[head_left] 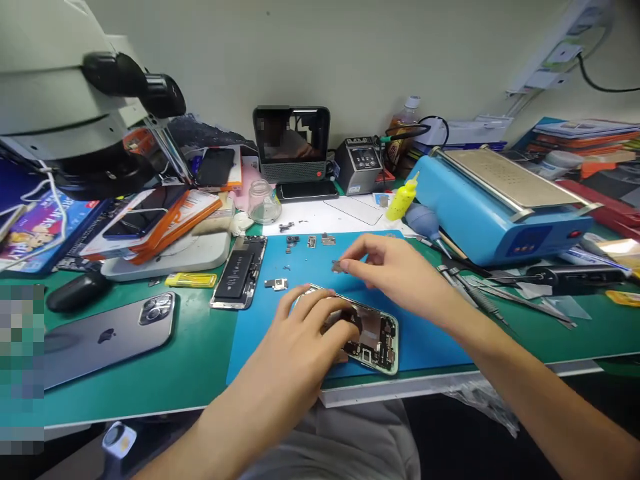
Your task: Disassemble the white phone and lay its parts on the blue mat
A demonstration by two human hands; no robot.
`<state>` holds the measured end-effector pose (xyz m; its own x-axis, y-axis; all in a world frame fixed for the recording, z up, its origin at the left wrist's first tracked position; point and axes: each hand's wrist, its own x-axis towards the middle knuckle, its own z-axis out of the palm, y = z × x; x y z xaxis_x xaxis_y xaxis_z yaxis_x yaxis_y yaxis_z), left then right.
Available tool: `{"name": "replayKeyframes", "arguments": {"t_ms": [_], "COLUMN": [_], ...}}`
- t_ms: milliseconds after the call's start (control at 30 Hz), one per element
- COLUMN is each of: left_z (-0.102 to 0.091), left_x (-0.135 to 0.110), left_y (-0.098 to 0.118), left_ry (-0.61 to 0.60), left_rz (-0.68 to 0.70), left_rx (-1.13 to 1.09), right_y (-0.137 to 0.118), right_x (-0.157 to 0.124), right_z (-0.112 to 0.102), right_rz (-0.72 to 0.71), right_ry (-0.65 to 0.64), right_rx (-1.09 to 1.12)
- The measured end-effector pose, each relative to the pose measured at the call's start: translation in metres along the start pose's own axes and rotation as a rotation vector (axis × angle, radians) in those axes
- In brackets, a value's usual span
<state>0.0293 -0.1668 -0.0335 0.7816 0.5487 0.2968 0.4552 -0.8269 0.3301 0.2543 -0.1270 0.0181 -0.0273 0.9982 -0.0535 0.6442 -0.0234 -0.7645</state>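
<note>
My left hand point(313, 333) is closed over an opened phone frame point(385, 343), whose inner boards and screws show at its right end. The frame lies on a blue mat point(425, 340) near the table's front edge; my fingers hide its left part. Above the mat, my right hand point(383, 267) pinches a small dark metal part point(338, 266) between thumb and forefinger. Loose small phone parts, among them a bracket point(277, 285) and a camera module point(293, 239), lie on the mat. A phone housing with a black battery point(239, 272) rests at the mat's left edge.
A grey phone point(113, 337) lies face down at left, below a yellow packet point(191, 280). A microscope point(65, 100) overhangs the left side. At right stand a blue heating plate machine point(465, 213), a yellow bottle point(403, 198), a blower bulb point(423, 220) and several tweezers point(475, 293).
</note>
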Motion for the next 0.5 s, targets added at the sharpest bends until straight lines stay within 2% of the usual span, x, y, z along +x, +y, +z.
{"name": "replayKeyframes", "arguments": {"t_ms": [133,267,400,500], "left_z": [0.004,0.011,0.016,0.017], "left_x": [-0.010,-0.014,-0.021,-0.030], "left_y": [0.012,0.019,0.017,0.013], "left_ry": [0.076,0.155,0.233,0.300], "left_rz": [-0.004,0.041,0.010,-0.052], "left_rx": [-0.004,-0.051,-0.089,-0.072], "right_y": [-0.006,-0.002,0.002,0.007], "right_x": [0.035,0.054,0.051,0.033], "right_z": [0.016,0.027,0.029,0.023], "right_rz": [-0.037,-0.050,-0.084,-0.113], "right_ry": [-0.037,-0.047,-0.015,0.034], "right_rx": [-0.081,-0.189,-0.264,-0.309]}}
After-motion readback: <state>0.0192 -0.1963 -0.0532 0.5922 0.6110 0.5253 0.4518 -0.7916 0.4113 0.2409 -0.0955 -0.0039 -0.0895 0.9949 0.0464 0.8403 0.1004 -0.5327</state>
